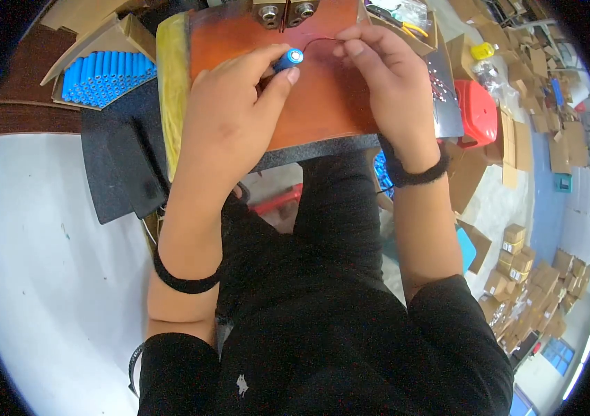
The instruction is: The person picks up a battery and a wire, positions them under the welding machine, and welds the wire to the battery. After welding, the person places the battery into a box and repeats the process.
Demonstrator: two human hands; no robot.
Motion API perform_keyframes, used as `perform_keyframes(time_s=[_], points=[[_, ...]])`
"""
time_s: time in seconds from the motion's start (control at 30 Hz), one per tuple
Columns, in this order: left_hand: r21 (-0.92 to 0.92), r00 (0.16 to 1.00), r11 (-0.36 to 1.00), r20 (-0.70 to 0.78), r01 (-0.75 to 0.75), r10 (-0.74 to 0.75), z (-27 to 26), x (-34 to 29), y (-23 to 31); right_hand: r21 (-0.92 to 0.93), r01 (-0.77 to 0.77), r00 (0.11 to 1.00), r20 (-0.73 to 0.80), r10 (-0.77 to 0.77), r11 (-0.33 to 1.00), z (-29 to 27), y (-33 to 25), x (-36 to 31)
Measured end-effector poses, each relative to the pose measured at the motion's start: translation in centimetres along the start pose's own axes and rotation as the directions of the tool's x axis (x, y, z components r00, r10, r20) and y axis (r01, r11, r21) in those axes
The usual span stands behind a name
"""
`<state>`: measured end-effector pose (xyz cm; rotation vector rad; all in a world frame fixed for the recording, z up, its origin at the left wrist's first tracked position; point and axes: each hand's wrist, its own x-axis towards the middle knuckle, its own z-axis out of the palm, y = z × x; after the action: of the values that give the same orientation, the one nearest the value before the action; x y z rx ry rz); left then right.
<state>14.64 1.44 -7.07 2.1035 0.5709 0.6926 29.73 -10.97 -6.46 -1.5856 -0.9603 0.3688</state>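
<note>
A blue cylindrical battery cell (286, 62) is gripped between the thumb and fingers of my left hand (232, 104), its silvery round end turned up toward me. My right hand (399, 80) pinches a thin dark wire (319, 39) between thumb and forefinger. From there the wire curves left to the cell; whether it is joined to it I cannot tell. Both hands are over an orange-brown work mat (329, 104). Just beyond the cell stands a metal machine head (285, 12) with two round fittings and narrow prongs at its middle.
At the far left, a cardboard box (132, 38) holds many blue cells. Yellow-handled pliers (414, 29) lie in a box at the far right. Small wire leads (439, 87) rest on the right edge, near a red stool (476, 114). Yellow padding (172, 90) lines the mat's left side.
</note>
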Motion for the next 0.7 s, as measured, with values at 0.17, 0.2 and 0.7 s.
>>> perform_keyframes(time_s=[0.17, 0.2, 0.7], points=[[0.066, 0.999, 0.996, 0.005, -0.055, 0.054, 0.1, 0.1, 0.0, 0.157, 0.021, 1.000, 0.014, -0.024, 0.987, 0.2, 0.4, -0.2], [0.068, 0.999, 0.996, 0.006, -0.053, 0.053, 0.0, 0.1, 0.1, 0.168, 0.024, 0.999, 0.044, -0.032, 0.986, 0.4, 0.4, -0.2], [0.119, 0.992, 0.986, 0.028, 0.116, -0.120, 0.1, 0.8, 0.4, -0.403, 0.430, 0.867, -0.067, -0.494, 0.808, 1.9, 0.6, -0.3]])
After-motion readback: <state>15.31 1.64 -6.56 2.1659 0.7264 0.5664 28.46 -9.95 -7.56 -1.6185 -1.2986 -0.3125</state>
